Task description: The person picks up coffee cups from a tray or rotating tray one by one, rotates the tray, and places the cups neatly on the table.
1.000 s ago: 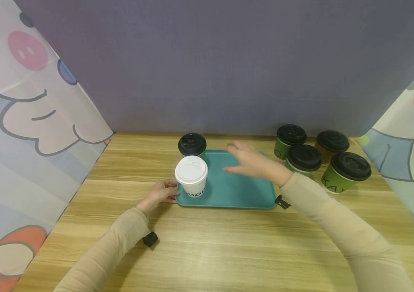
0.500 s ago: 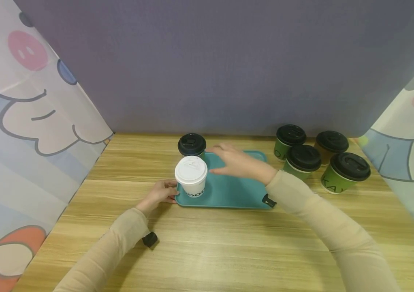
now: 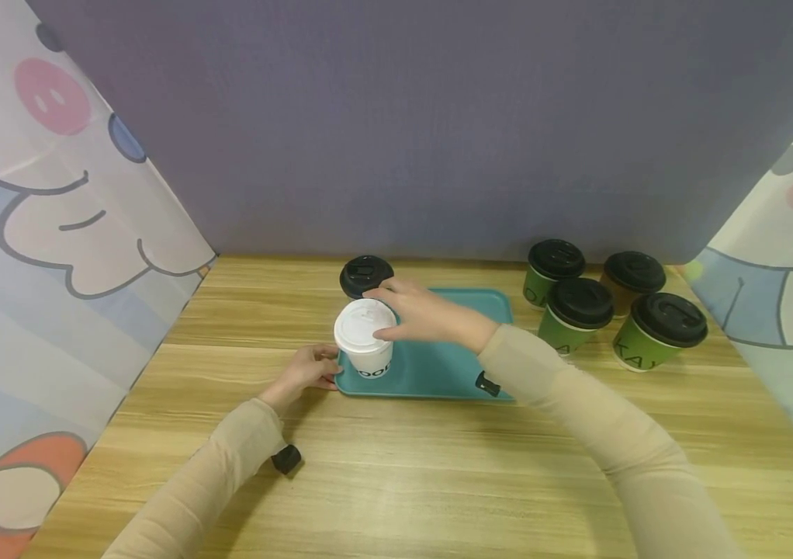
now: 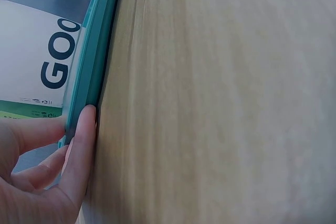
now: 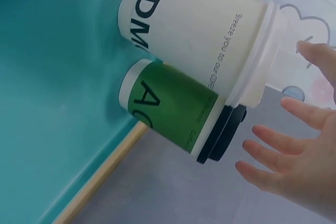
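Note:
A white paper cup with a white lid (image 3: 372, 361) stands upright on the left part of the teal tray (image 3: 448, 365). Just behind it is a green cup with a black lid (image 3: 366, 273), also on the tray in the right wrist view. My left hand (image 3: 302, 373) pinches the tray's left rim near the front corner; the left wrist view has thumb and fingers on either side of the rim. Over the tray, my right hand (image 3: 427, 314) reaches to the white cup's lid from the right. Its fingers are spread and apart from the cup in the right wrist view.
Several black-lidded cups stand at the right of the wooden table (image 3: 396, 473): a green cup (image 3: 574, 330), another green cup (image 3: 637, 349), one at the back (image 3: 536, 287) and a brown cup (image 3: 620, 299). A grey partition (image 3: 438, 140) rises behind the table.
My right hand has moved left across the tray, up to the white cup. The left hand stays on the tray's rim, and the cups have not visibly moved.

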Demonstrator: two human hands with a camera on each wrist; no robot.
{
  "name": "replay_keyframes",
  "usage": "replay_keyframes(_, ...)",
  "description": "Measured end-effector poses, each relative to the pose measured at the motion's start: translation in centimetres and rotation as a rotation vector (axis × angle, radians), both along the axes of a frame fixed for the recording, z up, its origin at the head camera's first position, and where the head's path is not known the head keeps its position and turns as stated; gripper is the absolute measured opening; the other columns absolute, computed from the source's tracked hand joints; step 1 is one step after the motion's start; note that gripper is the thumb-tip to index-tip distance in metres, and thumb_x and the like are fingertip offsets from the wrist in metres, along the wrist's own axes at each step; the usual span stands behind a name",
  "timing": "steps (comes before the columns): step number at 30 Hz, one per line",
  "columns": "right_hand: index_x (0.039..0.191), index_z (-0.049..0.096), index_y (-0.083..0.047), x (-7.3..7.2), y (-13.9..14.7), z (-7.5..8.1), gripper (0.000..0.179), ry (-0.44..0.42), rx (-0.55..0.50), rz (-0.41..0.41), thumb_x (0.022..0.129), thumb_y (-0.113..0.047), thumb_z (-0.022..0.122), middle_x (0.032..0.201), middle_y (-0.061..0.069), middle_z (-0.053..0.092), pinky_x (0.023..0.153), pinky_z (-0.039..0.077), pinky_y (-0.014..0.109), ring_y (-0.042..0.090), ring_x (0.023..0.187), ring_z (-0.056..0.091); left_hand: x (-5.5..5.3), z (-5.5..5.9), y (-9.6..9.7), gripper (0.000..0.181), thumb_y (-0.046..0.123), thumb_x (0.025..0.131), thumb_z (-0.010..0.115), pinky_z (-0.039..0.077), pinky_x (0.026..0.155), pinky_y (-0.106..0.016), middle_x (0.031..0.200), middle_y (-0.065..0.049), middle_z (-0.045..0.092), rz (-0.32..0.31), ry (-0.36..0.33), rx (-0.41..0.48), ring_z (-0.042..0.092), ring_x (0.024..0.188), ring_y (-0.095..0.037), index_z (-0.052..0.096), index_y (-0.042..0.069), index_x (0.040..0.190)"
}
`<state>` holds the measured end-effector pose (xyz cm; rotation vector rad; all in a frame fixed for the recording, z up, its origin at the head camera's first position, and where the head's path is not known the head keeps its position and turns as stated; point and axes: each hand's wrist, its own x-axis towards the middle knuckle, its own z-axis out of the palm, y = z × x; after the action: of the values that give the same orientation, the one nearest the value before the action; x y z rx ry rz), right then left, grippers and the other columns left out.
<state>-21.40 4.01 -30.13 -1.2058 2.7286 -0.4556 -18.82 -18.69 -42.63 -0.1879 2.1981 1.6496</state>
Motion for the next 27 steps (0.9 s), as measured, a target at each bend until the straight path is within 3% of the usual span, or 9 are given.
replay_keyframes(19, 0.136, 0.034, -0.014, 0.3, -2.3, -0.3, 0.07, -0.057, 0.045, 0.024, 0.078, -0.041, 0.063, 0.134, 0.012, 0.034, 0.098, 0.036, 0.042, 0.027, 0.12, 0.036, -0.1, -0.2, 0.2, 0.042, -0.003, 0.08, 0.054, 0.056, 0.058, -0.027, 0.078, -0.012, 0.058, -0.004, 0.007, 0.017, 0.057, 0.06, -0.013, 0.042, -0.014, 0.119)
replay_keyframes(27, 0.135, 0.036, -0.013, 0.0, -2.8, -0.9, 0.072, -0.058, 0.027, 0.056, 0.075, -0.04, 0.067, 0.13, 0.012, 0.037, 0.091, 0.042, 0.038, 0.025, 0.114, 0.039, -0.2, -0.3, 0.0, 0.044, -0.003, 0.08, 0.053, 0.056, 0.059, -0.026, 0.079, -0.011, 0.058, -0.013, 0.008, 0.018, 0.056, 0.06, -0.013, 0.041, -0.014, 0.121)
